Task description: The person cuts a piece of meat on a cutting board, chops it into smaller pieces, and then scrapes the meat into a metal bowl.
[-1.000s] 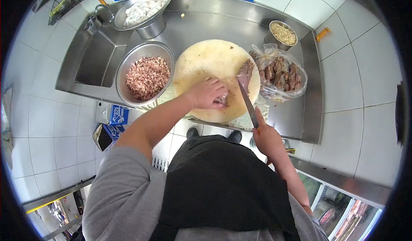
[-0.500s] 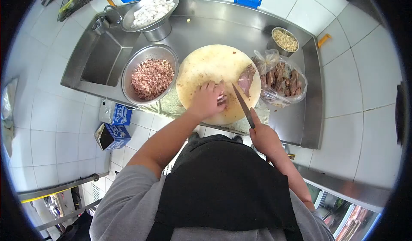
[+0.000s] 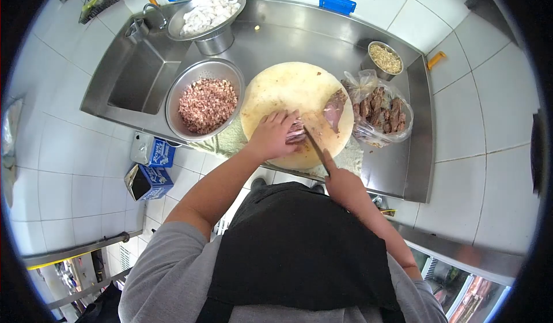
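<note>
On a round, pale cutting board (image 3: 276,84), my left hand (image 3: 272,134) presses down with its fingers bent over a small bunch of meat strips (image 3: 296,133). Part of the strips lies hidden under the fingers. My right hand (image 3: 345,186) is wrapped round the handle of a long knife (image 3: 317,148). Its blade slants up and left, with its front part right at the strips, close to my left fingertips. A larger dark-pink piece of meat (image 3: 333,114) rests at the board's right edge.
Left of the board stands a colander (image 3: 171,105) of diced meat. Behind it, a bowl (image 3: 241,6) of white pieces sits on a metal pot (image 3: 215,42). To the right are a plastic bag (image 3: 363,81) of browned meat and a pot (image 3: 370,64) of chopped bits. A sink (image 3: 141,87) is at left.
My right hand has brought the knife left, from beside the larger meat piece to the strips under my left hand. My left hand stays on the strips.
</note>
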A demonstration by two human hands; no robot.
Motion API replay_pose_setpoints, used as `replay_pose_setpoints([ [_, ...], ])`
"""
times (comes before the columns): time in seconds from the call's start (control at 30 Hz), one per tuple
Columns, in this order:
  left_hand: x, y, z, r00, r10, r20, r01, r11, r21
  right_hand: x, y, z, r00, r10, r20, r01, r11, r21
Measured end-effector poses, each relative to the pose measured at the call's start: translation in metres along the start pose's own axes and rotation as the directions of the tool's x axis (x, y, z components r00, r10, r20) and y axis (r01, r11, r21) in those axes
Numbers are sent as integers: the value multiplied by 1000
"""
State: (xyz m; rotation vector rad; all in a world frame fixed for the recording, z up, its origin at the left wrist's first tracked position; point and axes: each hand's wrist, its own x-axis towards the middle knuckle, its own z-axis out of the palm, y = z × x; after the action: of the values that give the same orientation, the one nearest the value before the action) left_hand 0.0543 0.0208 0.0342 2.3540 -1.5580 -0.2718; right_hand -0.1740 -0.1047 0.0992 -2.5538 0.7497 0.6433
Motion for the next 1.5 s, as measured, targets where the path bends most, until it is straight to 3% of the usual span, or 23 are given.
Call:
replay_pose_setpoints([
  [0.13,2,-19,-8,996,42,73,-36,996,-82,-7,-13,-1,998,19,60,-20,1000,17],
  [0.17,0,-20,-9,996,46,74,-39,995,-89,-8,-14,-1,998,59,6,-60,997,55],
  [0.23,-4,-18,-7,991,60,-120,-77,987,-139,-6,-15,4,991,122,-48,-117,988,97],
  [0.37,14,-10,10,961,41,-272,-124,948,-293,-4,-30,5,991,121,-60,-115,989,89],
  [0.47,25,-10,29,933,25,-358,-131,953,-275,0,-52,-8,979,172,-108,-158,979,128],
  [0.53,29,-11,45,875,88,-476,-173,975,-137,5,-64,-10,983,142,-113,-135,989,65],
  [0.7,25,-8,38,905,85,-417,-168,972,-167,8,-85,-17,991,136,-15,-137,978,-158],
  [0.8,23,-7,36,918,65,-392,-154,968,-199,-9,-85,-32,994,113,-3,-111,975,-192],
  [0.97,26,-2,37,913,25,-406,-104,979,-174,43,-60,21,991,130,-9,-130,985,-111],
  [1.07,24,-4,38,930,15,-367,-90,978,-186,50,-64,10,988,149,-47,-152,984,-92],
  [1.17,26,-7,42,929,20,-369,-92,979,-180,26,-73,-26,991,121,52,-112,983,-148],
  [1.27,26,-7,37,883,55,-467,-166,965,-200,14,-74,-24,988,122,92,-110,986,-128],
  [1.33,27,-3,37,896,14,-444,-125,967,-222,36,-60,20,993,114,1,-114,992,-63],
  [1.5,27,-8,40,892,45,-450,-168,957,-238,56,-59,2,997,36,-61,-42,994,-102],
])
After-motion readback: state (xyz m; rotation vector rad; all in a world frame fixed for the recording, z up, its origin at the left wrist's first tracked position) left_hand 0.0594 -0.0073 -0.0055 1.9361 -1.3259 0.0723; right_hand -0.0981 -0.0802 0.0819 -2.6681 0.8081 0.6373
